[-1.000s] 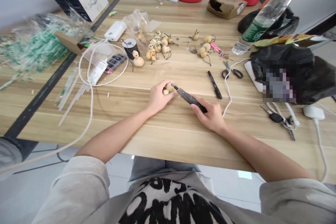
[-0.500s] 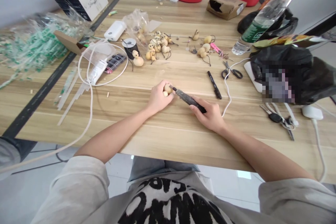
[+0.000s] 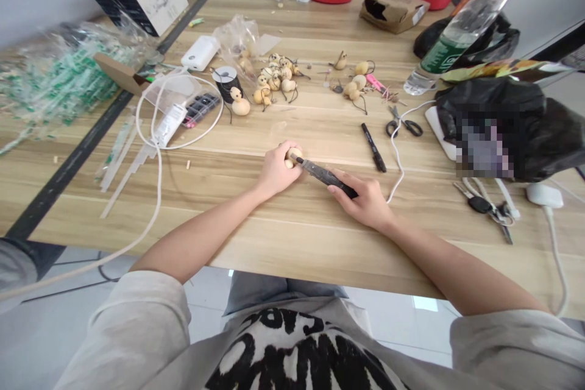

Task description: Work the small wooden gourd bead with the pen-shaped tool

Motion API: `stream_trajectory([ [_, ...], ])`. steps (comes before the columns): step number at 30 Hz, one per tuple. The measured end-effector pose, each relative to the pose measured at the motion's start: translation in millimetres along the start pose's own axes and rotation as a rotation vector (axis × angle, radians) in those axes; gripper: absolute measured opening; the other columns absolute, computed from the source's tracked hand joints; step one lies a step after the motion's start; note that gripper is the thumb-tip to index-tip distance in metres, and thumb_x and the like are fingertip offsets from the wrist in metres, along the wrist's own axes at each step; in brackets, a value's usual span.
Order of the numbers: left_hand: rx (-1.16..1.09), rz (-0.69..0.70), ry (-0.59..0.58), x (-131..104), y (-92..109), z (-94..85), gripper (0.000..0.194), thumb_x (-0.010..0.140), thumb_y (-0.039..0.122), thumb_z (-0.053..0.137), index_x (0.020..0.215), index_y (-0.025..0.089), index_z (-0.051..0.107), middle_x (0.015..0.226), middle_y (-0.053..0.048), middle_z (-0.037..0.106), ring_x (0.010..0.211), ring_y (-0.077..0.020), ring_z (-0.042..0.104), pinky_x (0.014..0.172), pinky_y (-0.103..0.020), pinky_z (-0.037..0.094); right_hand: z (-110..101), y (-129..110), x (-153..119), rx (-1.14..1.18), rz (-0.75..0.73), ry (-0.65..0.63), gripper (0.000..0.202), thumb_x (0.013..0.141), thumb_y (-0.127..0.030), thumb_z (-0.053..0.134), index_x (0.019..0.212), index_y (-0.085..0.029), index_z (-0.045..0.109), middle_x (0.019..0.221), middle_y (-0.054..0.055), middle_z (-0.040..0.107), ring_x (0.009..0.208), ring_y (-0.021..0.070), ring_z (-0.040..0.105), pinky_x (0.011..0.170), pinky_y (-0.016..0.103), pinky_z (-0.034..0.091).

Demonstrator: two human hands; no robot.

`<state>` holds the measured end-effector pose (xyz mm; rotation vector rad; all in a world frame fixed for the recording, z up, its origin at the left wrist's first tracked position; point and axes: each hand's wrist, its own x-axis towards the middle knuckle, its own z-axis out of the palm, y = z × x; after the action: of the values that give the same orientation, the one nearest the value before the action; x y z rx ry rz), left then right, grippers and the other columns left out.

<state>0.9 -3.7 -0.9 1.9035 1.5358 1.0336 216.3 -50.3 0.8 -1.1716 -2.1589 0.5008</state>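
My left hand [image 3: 280,170] is wrapped round a small pale gourd [image 3: 297,153], whose rounded end shows between the fingers. My right hand [image 3: 363,198] grips a slim grey-and-black tool [image 3: 325,175] with a narrow, blade-like tip; its exact kind is unclear. That tip rests against the gourd, or just over it. Beyond my hands lies a cluster of little gourds [image 3: 274,80] with dark cords, some with drawn faces. One gourd [image 3: 241,106] stands apart beside a black cord spool [image 3: 226,82].
To the right lie a black marker [image 3: 373,147], scissors [image 3: 402,128], keys [image 3: 479,204] and a black plastic bag [image 3: 543,128]. A water bottle [image 3: 450,49] stands behind them. White cable [image 3: 158,177], glue sticks [image 3: 132,177] and wrapped green-white packets [image 3: 59,85] occupy the left.
The tool's tip has shifted slightly left and down across the gourd. The gourd appears turned a little in my left hand.
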Motion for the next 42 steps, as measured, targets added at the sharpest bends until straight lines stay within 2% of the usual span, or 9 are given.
stream_trajectory([
  [10, 0.012, 0.019, -0.01, 0.1, 0.5, -0.2, 0.02, 0.066, 0.02, 0.064, 0.085, 0.018, 0.061, 0.08, 0.0, 0.066, 0.068, -0.0123, 0.056, 0.068, -0.024, 0.044, -0.7, 0.5, 0.6, 0.006, 0.013, 0.001, 0.039, 0.09, -0.033, 0.05, 0.125, -0.019, 0.06, 0.097, 0.007, 0.075, 0.08, 0.0214, 0.071, 0.071, 0.031, 0.055],
  [15, 0.0, 0.01, -0.019, 0.2, -0.5, 0.3, 0.022, 0.064, 0.014, 0.061, 0.086, 0.018, 0.061, 0.077, 0.0, 0.065, 0.065, -0.012, 0.056, 0.065, -0.023, 0.043, -0.5, 0.2, 0.3, -0.023, -0.016, -0.021, 0.038, 0.089, -0.033, 0.051, 0.123, -0.02, 0.061, 0.104, 0.008, 0.073, 0.085, 0.0229, 0.07, 0.073, 0.032, 0.055],
  [20, 0.008, 0.009, -0.008, 0.0, 0.8, 0.0, 0.019, 0.067, 0.021, 0.064, 0.085, 0.019, 0.06, 0.081, -0.001, 0.067, 0.069, -0.0128, 0.057, 0.068, -0.024, 0.044, -1.5, -1.1, 1.3, -0.002, 0.029, 0.004, 0.038, 0.09, -0.033, 0.05, 0.125, -0.021, 0.06, 0.091, 0.005, 0.075, 0.078, 0.0207, 0.071, 0.069, 0.03, 0.054],
  [26, 0.0, 0.006, -0.018, 0.0, 0.0, -1.4, 0.021, 0.065, 0.015, 0.062, 0.085, 0.018, 0.061, 0.077, 0.0, 0.065, 0.065, -0.0119, 0.056, 0.065, -0.023, 0.044, -0.3, 0.0, 0.4, -0.024, -0.018, -0.017, 0.037, 0.089, -0.033, 0.052, 0.122, -0.02, 0.062, 0.103, 0.008, 0.073, 0.084, 0.0221, 0.07, 0.072, 0.031, 0.055],
  [32, 0.025, 0.006, -0.007, -0.2, -0.3, -0.6, 0.018, 0.067, 0.021, 0.064, 0.085, 0.019, 0.061, 0.08, -0.001, 0.066, 0.066, -0.0125, 0.056, 0.067, -0.024, 0.044, -0.9, 0.3, 0.7, 0.009, 0.019, 0.013, 0.037, 0.09, -0.033, 0.05, 0.124, -0.02, 0.06, 0.092, 0.005, 0.075, 0.079, 0.0206, 0.071, 0.069, 0.029, 0.054],
  [38, 0.001, 0.014, -0.017, 0.4, -0.8, 0.7, 0.02, 0.065, 0.016, 0.062, 0.085, 0.019, 0.061, 0.079, 0.0, 0.066, 0.067, -0.0127, 0.057, 0.067, -0.024, 0.045, -0.1, 0.7, 0.2, -0.024, -0.024, -0.022, 0.037, 0.089, -0.033, 0.052, 0.123, -0.021, 0.061, 0.101, 0.007, 0.073, 0.085, 0.0222, 0.07, 0.072, 0.031, 0.055],
  [42, 0.013, 0.009, -0.012, 0.0, 0.6, 0.3, 0.019, 0.067, 0.02, 0.064, 0.085, 0.018, 0.061, 0.079, -0.001, 0.066, 0.065, -0.0121, 0.056, 0.066, -0.024, 0.044, -0.5, 0.0, 0.7, -0.002, 0.012, 0.012, 0.038, 0.09, -0.033, 0.051, 0.125, -0.021, 0.06, 0.091, 0.006, 0.075, 0.079, 0.0215, 0.07, 0.069, 0.03, 0.054],
])
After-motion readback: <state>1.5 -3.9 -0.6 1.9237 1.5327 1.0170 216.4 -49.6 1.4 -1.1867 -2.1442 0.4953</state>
